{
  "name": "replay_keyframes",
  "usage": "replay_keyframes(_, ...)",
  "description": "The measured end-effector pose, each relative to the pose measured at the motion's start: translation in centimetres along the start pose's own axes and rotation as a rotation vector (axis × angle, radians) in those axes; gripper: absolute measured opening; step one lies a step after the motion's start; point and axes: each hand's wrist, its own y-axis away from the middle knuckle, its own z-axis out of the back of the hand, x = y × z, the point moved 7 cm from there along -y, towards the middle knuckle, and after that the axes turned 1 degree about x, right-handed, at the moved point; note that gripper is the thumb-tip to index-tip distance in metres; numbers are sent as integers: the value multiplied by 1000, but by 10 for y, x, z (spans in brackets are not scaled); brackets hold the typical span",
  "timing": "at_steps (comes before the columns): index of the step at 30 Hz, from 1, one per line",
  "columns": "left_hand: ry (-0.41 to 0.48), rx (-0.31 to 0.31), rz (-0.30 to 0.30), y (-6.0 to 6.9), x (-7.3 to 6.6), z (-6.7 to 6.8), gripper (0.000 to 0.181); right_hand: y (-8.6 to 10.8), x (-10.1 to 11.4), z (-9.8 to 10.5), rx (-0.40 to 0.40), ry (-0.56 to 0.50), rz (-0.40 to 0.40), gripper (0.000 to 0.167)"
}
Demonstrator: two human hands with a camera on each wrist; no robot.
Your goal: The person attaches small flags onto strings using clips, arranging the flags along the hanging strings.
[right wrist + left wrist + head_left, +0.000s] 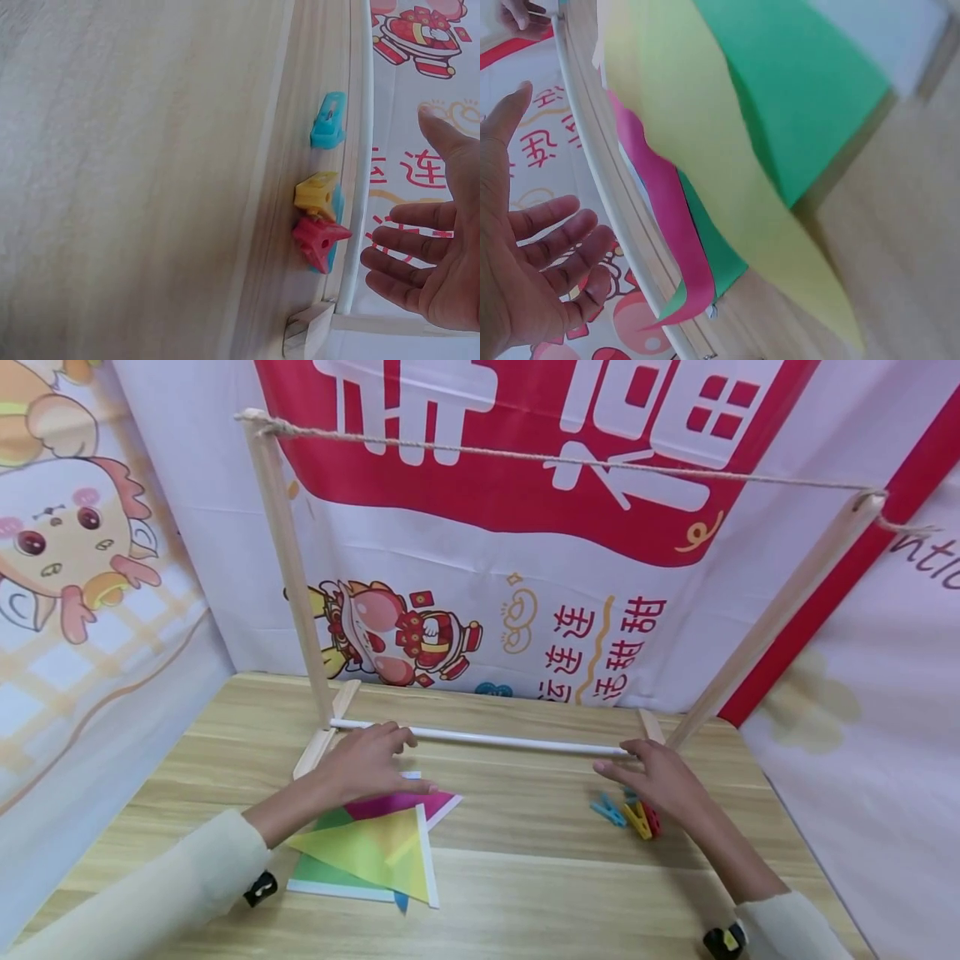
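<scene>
My left hand hovers above a pile of triangular paper flags, fingers apart and relaxed, with nothing in it. On top lies a yellow flag with a white strip along one edge; a green flag and a magenta flag show beneath. A small blue tip pokes out below. Over by the right post, my right hand is held loosely above several small clothespins, also holding nothing. A blue clothespin, a yellow clothespin and a red clothespin appear in the right wrist view.
A wooden frame stands at the back, with a left post, a right post and a white rod low between them. Twine runs across the post tops. Printed cloth hangs behind the wooden table.
</scene>
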Motion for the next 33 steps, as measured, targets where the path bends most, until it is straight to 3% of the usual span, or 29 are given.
replay_keyframes(4,51,42,-30,7,-3,-5,87,2,-7,-1,-1,-8,-4,100)
replay_keyframes(9,105,125,-19,15,-2,-16,79,4,-14,-4,15,-17,6,90)
replay_keyframes(19,143,204,-77,29,-8,-24,71,11,-14,-11,63,-39,136,61)
replay_keyframes(26,141,222,-104,34,-13,-29,66,12,-8,-20,44,-50,169,56)
replay_keyframes(33,201,237,-54,35,-14,-31,56,13,-2,-25,-1,-4,219,57)
